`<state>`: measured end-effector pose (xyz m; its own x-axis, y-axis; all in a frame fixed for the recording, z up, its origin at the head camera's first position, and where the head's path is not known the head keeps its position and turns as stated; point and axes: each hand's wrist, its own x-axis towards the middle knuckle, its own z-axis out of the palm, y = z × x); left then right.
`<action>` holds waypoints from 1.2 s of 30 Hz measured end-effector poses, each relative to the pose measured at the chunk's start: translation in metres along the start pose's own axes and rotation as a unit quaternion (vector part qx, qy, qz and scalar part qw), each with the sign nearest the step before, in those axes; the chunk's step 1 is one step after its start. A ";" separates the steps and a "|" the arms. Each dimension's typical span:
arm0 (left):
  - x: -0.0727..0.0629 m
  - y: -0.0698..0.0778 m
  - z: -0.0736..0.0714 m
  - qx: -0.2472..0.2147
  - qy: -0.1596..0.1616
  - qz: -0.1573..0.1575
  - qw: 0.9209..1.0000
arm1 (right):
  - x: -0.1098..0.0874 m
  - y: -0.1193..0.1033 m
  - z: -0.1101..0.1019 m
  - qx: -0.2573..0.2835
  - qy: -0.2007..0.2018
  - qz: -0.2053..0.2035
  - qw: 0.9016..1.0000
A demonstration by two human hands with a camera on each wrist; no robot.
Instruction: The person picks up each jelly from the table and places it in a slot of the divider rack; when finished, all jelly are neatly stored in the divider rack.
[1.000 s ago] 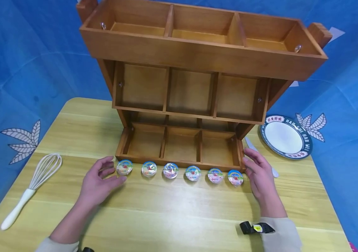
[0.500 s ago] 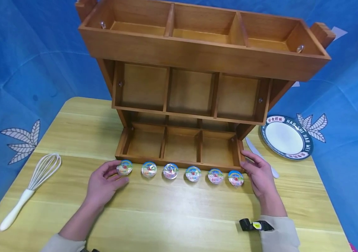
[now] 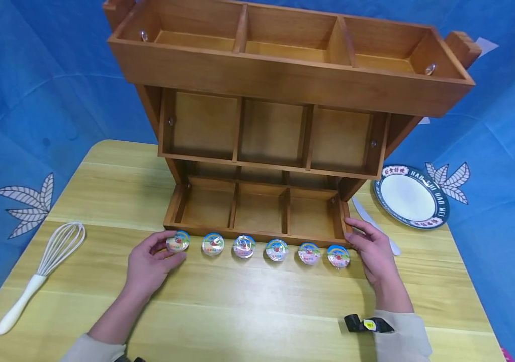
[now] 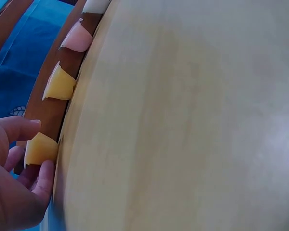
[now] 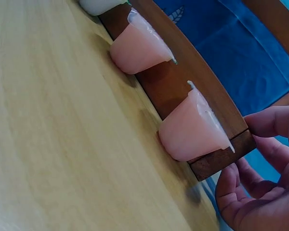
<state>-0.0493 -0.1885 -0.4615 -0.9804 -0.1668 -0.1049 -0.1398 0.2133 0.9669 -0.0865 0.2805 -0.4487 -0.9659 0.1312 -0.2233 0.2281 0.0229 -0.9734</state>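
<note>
Several small jelly cups with printed foil lids stand in a row before the wooden rack (image 3: 262, 236). My left hand (image 3: 148, 264) has its thumb and fingers around the leftmost jelly cup (image 3: 178, 242), yellow in the left wrist view (image 4: 42, 149), and pinches it on the table. My right hand (image 3: 376, 259) touches the right end of the rack's lowest tier with its fingertips. In the right wrist view those fingers (image 5: 267, 122) lie loosely bent at the rack's end, beside the last pink jelly cup (image 5: 192, 127).
The rack rises in three tiers of compartments behind the cups. A white whisk (image 3: 40, 276) lies on the table (image 3: 257, 311) at left. At right are a white knife (image 3: 366, 216) and a green-rimmed plate (image 3: 377, 193). Blue cloth (image 3: 22, 115) hangs around the table.
My left hand has moved right and closed in around the leftmost jelly cup. My right hand has slid slightly left against the rack's end. The cups and rack look unmoved.
</note>
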 end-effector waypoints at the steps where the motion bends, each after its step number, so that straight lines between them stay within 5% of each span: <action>1: 0.000 0.000 0.000 0.004 0.000 0.001 1.000 | 0.000 -0.001 0.000 -0.003 -0.001 0.001 1.000; 26: 0.000 0.006 -0.007 0.006 -0.010 -0.021 1.000 | -0.001 -0.009 0.002 -0.037 0.011 0.028 0.999; 36: 0.000 0.018 -0.014 0.037 -0.058 0.024 0.997 | -0.001 -0.008 0.002 -0.032 0.016 0.022 0.999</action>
<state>-0.0497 -0.1984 -0.4403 -0.9950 -0.0428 -0.0899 -0.0985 0.2889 0.9523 -0.0874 0.2783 -0.4406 -0.9507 0.1645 -0.2630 0.2786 0.0801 -0.9571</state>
